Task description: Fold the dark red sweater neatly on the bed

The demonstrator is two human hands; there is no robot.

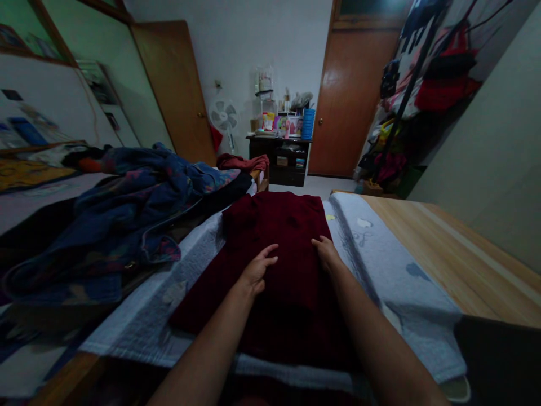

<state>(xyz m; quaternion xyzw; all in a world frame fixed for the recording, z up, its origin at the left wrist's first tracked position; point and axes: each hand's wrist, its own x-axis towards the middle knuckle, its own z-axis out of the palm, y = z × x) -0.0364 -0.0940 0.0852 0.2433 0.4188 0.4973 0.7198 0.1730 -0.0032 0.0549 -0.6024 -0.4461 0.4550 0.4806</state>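
Observation:
A dark red garment [279, 225], which looks like a knitted top, lies spread on a pale quilted cover in front of me. Its sides angle outward toward my body, and part of it seems folded over. My left hand [255, 272] is over the middle of the cloth, with thumb and fingers apart and nothing in them. Near the garment's right edge is my right hand [326, 254], fingers stretched out and thumb pointing inward. Whether either hand presses on the cloth cannot be told.
A heap of denim clothing [143, 208] lies to the left. The light blue cover [380, 254] runs under the garment, beside a wooden board [456, 242] on the right. Farther off are a fan [224, 115], a dark cabinet [276, 160] and a brown door [344, 107].

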